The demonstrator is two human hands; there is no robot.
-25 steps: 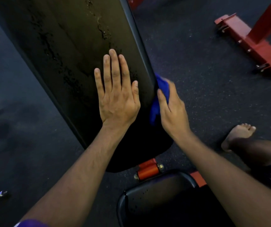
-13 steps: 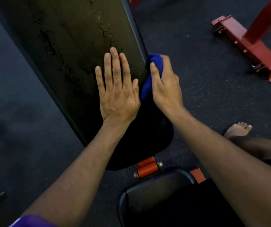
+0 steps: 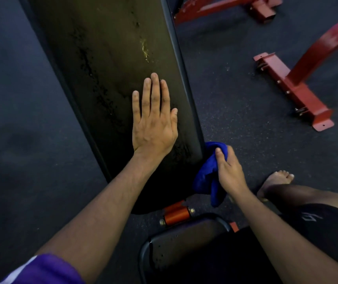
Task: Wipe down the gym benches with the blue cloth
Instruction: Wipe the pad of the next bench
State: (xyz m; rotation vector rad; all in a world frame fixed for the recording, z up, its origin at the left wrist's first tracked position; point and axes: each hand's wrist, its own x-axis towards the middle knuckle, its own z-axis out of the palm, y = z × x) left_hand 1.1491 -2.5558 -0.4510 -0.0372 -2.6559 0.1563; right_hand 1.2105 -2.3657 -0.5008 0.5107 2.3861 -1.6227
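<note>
Black bench pad (image 3: 106, 64), its right edge touched by a blue cloth (image 3: 209, 177) gripped in the right hand (image 3: 230, 175). Left hand (image 3: 153, 128) lies flat, fingers straight, on the pad. Dark floor (image 3: 235, 89) lies open around; red frame (image 3: 295, 93) well apart.

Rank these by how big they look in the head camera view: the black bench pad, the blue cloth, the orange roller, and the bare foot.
1. Black bench pad, by far the largest.
2. Blue cloth.
3. Bare foot and orange roller: they look alike, and both are partly hidden, so I won't rank them.
</note>
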